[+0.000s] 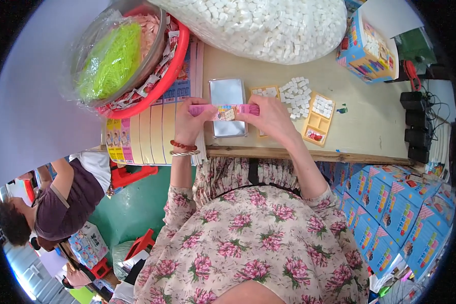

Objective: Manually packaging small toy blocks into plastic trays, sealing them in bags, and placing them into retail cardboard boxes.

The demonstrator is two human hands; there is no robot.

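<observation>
Between my two hands stretches a pink printed paper strip (229, 113) with a small picture at its middle. My left hand (191, 119) pinches its left end, and my right hand (271, 117) pinches the right end. The strip lies across a shiny, flat rectangular case (227, 91), pale grey with a clear edge. By my right hand is an orange tray (258, 92) of white cubes, partly hidden by that hand. Farther right, a second orange compartment tray (314, 123) holds white cubes at one end and small red pieces at the other.
Loose white cubes (295, 96) lie between the trays. A big bag of white cubes (268, 25) fills the back. At left, a red basin (182, 55) holds packets and a bowl of green strands (114, 63). Blue boxes (375, 197) are stacked at lower right. Another person (73, 197) sits left.
</observation>
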